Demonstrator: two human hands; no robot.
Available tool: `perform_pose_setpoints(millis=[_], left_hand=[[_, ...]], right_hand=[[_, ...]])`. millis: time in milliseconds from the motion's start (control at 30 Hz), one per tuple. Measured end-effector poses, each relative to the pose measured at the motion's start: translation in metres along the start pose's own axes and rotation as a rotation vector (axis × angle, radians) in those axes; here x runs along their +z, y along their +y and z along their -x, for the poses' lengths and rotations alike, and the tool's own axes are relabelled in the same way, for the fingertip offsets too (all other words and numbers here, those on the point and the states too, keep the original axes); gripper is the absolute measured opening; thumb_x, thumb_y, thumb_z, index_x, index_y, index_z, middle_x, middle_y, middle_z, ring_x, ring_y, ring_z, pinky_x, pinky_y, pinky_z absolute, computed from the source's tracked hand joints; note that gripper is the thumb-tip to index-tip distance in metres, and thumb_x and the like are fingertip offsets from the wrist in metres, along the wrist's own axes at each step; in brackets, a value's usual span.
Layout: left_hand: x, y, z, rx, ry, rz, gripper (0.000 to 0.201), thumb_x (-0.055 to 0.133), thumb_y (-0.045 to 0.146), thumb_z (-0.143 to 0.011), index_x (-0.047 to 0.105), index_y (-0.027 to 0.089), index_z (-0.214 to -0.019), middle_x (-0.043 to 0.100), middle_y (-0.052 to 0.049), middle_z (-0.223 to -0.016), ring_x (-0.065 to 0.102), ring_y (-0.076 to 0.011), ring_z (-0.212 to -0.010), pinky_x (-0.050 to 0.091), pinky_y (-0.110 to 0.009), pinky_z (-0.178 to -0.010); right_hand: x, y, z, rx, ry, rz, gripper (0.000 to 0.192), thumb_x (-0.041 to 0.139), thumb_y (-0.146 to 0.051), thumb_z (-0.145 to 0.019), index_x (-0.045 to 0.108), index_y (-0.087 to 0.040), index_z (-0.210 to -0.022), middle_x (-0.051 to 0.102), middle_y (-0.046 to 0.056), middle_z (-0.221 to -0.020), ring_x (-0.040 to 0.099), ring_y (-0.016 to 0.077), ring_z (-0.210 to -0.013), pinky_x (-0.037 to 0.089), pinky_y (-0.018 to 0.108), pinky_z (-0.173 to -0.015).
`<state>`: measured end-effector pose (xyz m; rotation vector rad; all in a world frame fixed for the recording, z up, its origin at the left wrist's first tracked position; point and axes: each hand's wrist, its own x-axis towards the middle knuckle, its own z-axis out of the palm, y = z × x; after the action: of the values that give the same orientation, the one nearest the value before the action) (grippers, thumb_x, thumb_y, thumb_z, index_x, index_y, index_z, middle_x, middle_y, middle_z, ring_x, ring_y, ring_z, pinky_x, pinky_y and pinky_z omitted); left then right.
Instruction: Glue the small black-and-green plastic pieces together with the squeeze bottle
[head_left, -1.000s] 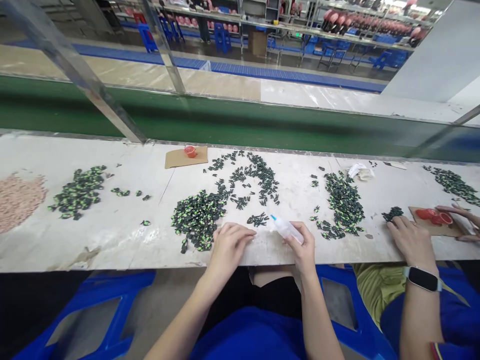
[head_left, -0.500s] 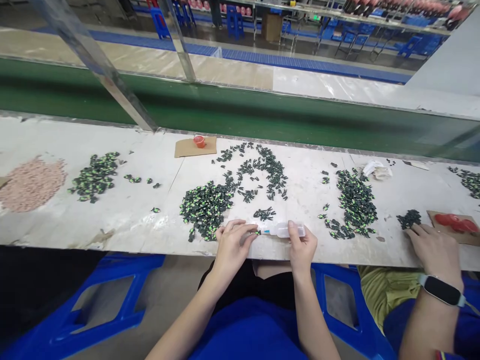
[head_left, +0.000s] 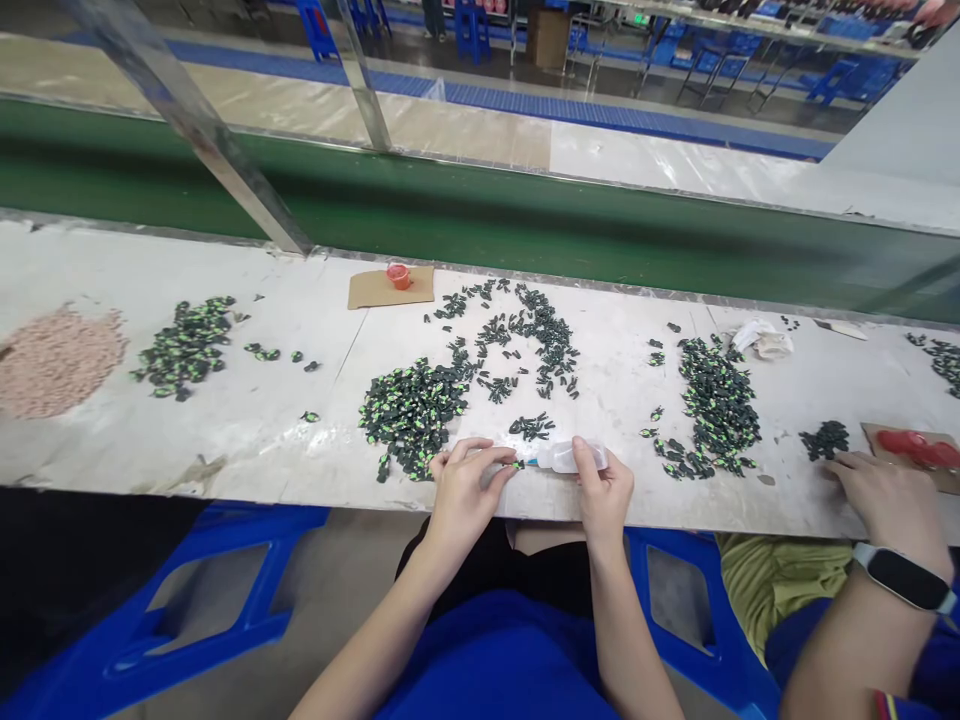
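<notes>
1. Green-black heap (head_left: pixel 412 415) beside left hand (head_left: pixel 469 485): 1.
2. Wearer's hands: 2. Left palm-down, pinching small part (head_left: pixel 519 464); right hand (head_left: pixel 606 490) clasped round bottle (head_left: pixel 559 458), thumb on top.
3. Bottle: 1, near level, blue tip (head_left: pixel 532 462) at part.
4. Small part: 1, between hands.

The bottle (head_left: pixel 556 458) looks like smooth translucent plastic, the post (head_left: pixel 201 133) shiny metal, the sheet (head_left: pixel 369 291) matt cardboard, the tabletop (head_left: pixel 262 440) faintly glossy.

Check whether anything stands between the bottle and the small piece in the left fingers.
Nothing visible does: the bottle, held in the right hand, points its blue tip at the small dark piece in the left hand. Whether tip and piece touch is too small to tell. Dark strips lie beyond, off that line.
</notes>
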<state>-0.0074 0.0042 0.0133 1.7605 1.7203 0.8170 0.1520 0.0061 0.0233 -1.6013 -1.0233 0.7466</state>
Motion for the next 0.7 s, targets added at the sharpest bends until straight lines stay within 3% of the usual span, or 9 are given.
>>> perform_pose_setpoints(millis=[700], left_hand=[[-0.0003,0.001,0.0009,-0.036,-0.016,0.013,0.015,0.069,0.015,-0.077,0.069,0.029,-0.082,0.074,0.003,-0.091,0.059,-0.0223,-0.102,0.024,-0.04,-0.088]], right_hand=[[0.0024,-0.0021,0.0019,-0.019,0.07,0.032,0.044,0.059,-0.049,-0.075,0.041,-0.019,-0.047,0.034,-0.005,-0.046,0.032,0.009,-0.048,0.03,0.023,-0.045]])
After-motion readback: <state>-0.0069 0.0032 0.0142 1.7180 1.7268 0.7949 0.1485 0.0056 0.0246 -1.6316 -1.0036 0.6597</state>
